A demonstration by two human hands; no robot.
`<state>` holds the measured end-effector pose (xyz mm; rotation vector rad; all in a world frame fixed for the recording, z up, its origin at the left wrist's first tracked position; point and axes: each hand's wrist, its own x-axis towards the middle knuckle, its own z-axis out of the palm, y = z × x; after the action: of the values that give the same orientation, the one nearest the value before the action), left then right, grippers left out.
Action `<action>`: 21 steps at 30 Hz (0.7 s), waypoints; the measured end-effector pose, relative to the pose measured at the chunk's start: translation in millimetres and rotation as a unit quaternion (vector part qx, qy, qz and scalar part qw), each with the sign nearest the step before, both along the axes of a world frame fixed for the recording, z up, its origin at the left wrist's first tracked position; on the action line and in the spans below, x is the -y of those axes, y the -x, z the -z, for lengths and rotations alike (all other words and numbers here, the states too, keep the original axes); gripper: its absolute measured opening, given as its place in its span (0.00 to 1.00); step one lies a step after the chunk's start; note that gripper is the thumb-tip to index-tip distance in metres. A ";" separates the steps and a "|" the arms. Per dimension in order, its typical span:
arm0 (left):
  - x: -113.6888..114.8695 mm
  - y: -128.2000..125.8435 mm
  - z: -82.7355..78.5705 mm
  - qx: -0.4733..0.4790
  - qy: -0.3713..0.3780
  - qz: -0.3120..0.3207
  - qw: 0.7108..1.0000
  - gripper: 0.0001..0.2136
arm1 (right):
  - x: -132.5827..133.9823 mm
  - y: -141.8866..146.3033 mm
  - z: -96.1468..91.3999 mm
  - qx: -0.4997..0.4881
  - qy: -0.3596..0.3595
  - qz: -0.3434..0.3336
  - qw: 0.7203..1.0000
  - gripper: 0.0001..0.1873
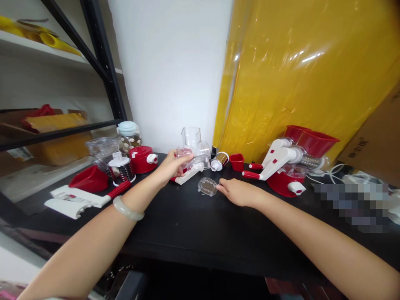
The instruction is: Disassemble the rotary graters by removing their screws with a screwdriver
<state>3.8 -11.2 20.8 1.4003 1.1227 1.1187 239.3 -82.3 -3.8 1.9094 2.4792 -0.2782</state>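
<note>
My left hand (173, 164) is closed on the clear plastic housing (194, 146) of a rotary grater that stands on a white and red base at the back of the black table (187, 225). A pale bangle sits on that wrist. My right hand (238, 191) rests on the table with its fingertips pinching the edge of a small clear plastic lid (208, 186), which lies flat just in front of the housing. A steel grater drum with a white cap (220, 160) lies right of the housing.
An assembled red and white grater with crank handle (287, 164) stands at the right. At the left lie a second drum (120, 168), a red base (142, 158), a red hopper (90, 178), white handle parts (75, 200) and a jar (128, 134). Yellow film hangs behind; shelving stands left.
</note>
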 end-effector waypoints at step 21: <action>49.9 75.7 21.5 -0.073 0.022 -0.034 0.997 0.32 | 20.4 16.3 16.6 -0.024 -0.078 -0.042 0.996 0.16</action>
<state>-71.9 -61.1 -0.7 1.4369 1.2989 1.0464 223.0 -102.7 -20.4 1.8668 2.6787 -0.1358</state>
